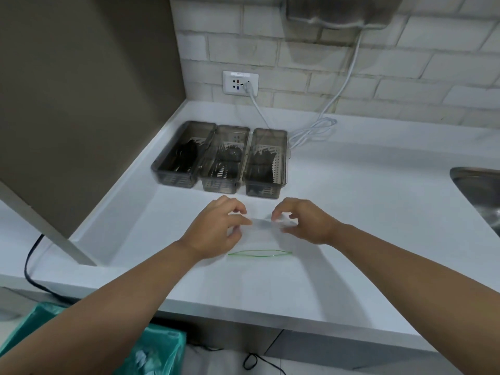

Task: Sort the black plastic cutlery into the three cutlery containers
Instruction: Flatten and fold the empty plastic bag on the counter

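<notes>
I pinch a clear plastic bag between both hands' fingers, left hand and right hand, containers at 12 o'clock.

— What's sitting on the white countertop?
— Three smoky cutlery containers are standing side by side near the wall, a coiled white cable is lying beside them, and a clear zip bag is lying nearer the front.
</notes>
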Demonstrator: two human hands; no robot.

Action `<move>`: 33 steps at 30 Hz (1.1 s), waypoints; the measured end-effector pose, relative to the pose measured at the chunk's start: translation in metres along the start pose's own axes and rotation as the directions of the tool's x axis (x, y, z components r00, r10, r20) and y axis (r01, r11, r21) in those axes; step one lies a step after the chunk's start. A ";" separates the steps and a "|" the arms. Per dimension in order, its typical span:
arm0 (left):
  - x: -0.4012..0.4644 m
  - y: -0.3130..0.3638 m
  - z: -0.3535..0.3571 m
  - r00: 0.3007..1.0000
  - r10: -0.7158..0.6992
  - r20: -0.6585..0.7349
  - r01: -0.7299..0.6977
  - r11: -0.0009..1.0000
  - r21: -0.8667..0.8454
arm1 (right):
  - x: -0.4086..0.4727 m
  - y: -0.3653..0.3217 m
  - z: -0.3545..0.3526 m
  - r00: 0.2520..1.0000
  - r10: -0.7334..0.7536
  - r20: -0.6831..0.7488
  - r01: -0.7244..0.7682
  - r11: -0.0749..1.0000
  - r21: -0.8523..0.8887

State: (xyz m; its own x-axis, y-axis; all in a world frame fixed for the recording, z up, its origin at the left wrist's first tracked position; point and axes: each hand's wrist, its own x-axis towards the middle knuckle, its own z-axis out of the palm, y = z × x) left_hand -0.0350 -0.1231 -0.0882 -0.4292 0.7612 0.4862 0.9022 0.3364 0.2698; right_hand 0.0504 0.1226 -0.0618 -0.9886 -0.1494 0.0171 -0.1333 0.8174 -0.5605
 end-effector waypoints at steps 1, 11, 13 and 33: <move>-0.004 0.001 0.003 0.999 -0.016 0.045 0.017 1.000 -0.013 | -0.003 0.000 0.002 0.999 0.015 0.033 -0.014 0.999 -0.031; -0.021 0.015 0.010 0.936 -0.129 0.327 0.155 0.986 -0.055 | -0.020 0.003 0.021 0.979 0.140 0.150 -0.137 0.990 -0.030; -0.022 0.019 0.013 0.934 -0.132 0.331 0.167 0.983 -0.078 | -0.019 0.004 0.025 0.983 0.126 0.134 -0.117 0.991 -0.072; -0.012 0.009 0.022 0.823 -0.395 0.407 0.435 0.900 -0.005 | 0.012 -0.019 0.026 0.927 0.323 0.193 -0.310 0.946 -0.093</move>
State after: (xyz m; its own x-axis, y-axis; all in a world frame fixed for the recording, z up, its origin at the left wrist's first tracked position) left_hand -0.0208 -0.1175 -0.1099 -0.6931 0.7195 -0.0445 0.6255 0.6310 0.4589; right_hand 0.0434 0.0904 -0.0726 -0.9456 0.0181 -0.3250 0.1743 0.8714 -0.4586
